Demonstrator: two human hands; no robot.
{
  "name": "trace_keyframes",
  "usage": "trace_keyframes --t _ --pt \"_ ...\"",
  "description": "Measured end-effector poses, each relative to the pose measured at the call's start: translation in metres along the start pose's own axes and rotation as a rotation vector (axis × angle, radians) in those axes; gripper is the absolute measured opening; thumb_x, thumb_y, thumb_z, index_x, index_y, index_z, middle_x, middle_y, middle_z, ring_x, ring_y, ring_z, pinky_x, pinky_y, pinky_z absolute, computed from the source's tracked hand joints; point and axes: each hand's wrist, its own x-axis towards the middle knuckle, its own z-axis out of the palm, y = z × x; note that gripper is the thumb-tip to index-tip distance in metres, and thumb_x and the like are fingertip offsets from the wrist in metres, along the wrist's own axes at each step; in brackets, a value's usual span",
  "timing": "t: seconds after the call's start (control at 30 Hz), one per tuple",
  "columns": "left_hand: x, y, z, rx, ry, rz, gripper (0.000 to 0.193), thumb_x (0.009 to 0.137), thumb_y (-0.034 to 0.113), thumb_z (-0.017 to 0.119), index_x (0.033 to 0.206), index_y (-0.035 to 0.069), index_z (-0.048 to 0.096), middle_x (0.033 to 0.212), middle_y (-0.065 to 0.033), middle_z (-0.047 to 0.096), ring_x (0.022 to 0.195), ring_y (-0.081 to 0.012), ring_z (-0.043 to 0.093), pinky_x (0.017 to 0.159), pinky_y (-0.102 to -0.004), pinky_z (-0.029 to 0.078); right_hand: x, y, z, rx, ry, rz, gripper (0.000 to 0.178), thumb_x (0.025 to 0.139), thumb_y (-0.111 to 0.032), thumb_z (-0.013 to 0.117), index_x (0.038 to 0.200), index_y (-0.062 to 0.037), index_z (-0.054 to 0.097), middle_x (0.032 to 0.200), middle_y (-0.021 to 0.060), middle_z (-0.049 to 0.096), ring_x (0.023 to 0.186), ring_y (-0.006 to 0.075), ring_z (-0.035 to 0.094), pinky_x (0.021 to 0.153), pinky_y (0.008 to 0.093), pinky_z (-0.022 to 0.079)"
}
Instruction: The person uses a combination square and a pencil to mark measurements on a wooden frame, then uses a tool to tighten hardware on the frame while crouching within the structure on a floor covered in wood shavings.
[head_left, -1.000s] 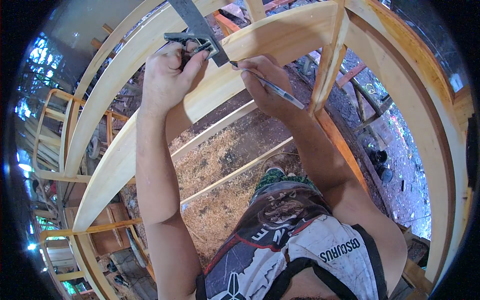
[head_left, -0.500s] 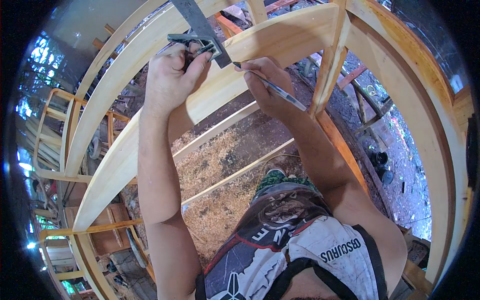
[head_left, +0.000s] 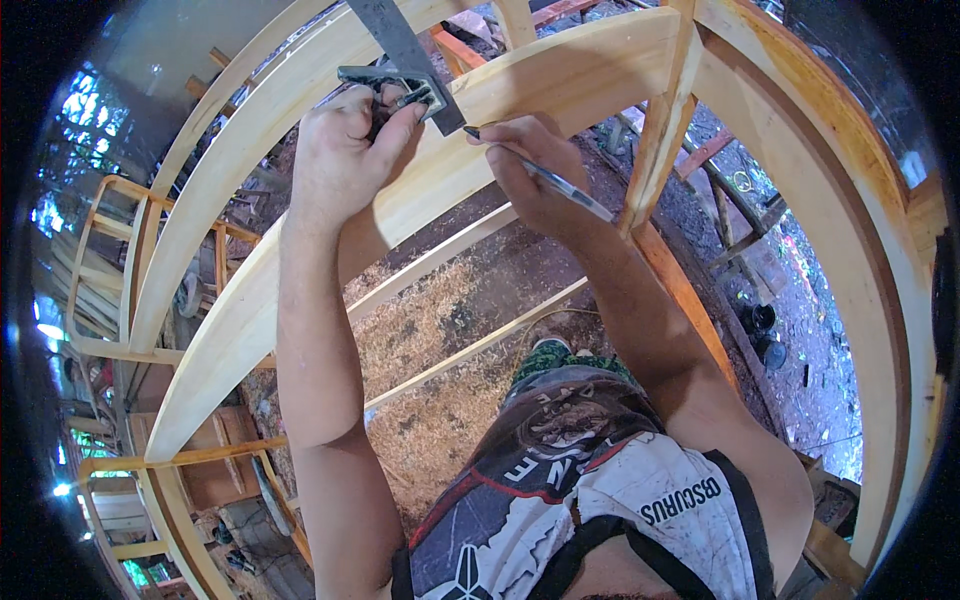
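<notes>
A combination square (head_left: 403,45) with a dark metal blade lies across a pale wooden plank (head_left: 565,85). My left hand (head_left: 345,150) is closed around the square's head, thumb on its near side, and the head sits against the plank. Some of the fingers are hidden behind the head. My right hand (head_left: 540,165) pinches a clear ballpoint pen (head_left: 568,188) with a dark tip. That tip is at the plank's face, just right of the blade's lower end; whether it touches the wood I cannot tell.
Curved wooden ribs (head_left: 165,270) stand at the left, and a large curved frame (head_left: 840,200) arches on the right. An upright post (head_left: 660,150) meets the plank's right part. Thin slats (head_left: 470,350) cross below, over a floor strewn with wood shavings (head_left: 430,440).
The square has shifted very slightly to the right with my left hand. The pen tip sits a touch lower; otherwise both hands hold their places.
</notes>
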Motion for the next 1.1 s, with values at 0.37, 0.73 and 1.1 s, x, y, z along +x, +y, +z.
trace_keyframes --t 0.37,0.73,1.1 --pt "-0.002 -0.008 0.004 0.006 0.003 -0.021 0.021 0.085 0.018 0.071 0.094 0.0 0.07 0.071 -0.011 0.069 0.064 -0.0089 0.062 0.06 -0.0264 0.049 0.002 -0.005 0.005 -0.07 -0.092 -0.029 0.011 0.08 -0.005 0.062 0.09 -0.0073 0.061 0.072 0.0133 0.058 0.07 0.0323 0.059 0.067 0.042 0.047" --pt "0.0 -0.007 0.003 -0.007 0.05 0.052 0.024 0.084 0.022 0.072 0.086 -0.002 0.069 0.063 -0.0132 0.064 0.054 -0.0131 0.059 0.054 -0.0285 0.046 0.002 -0.003 0.005 -0.12 -0.107 -0.049 0.01 0.081 -0.007 0.061 0.092 -0.0076 0.061 0.071 0.0124 0.059 0.068 0.0328 0.058 0.066 0.0416 0.046" --pt "-0.003 -0.007 -0.008 0.075 -0.009 -0.026 0.034 0.085 0.032 0.07 0.08 -0.002 0.067 0.061 -0.0137 0.061 0.053 -0.0145 0.057 0.053 -0.0315 0.044 -0.015 -0.007 -0.015 -0.141 -0.068 0.243 0.018 0.094 -0.009 0.05 0.108 0.0 0.057 0.099 0.0125 0.065 0.098 0.0213 0.061 0.088 0.0337 0.047"
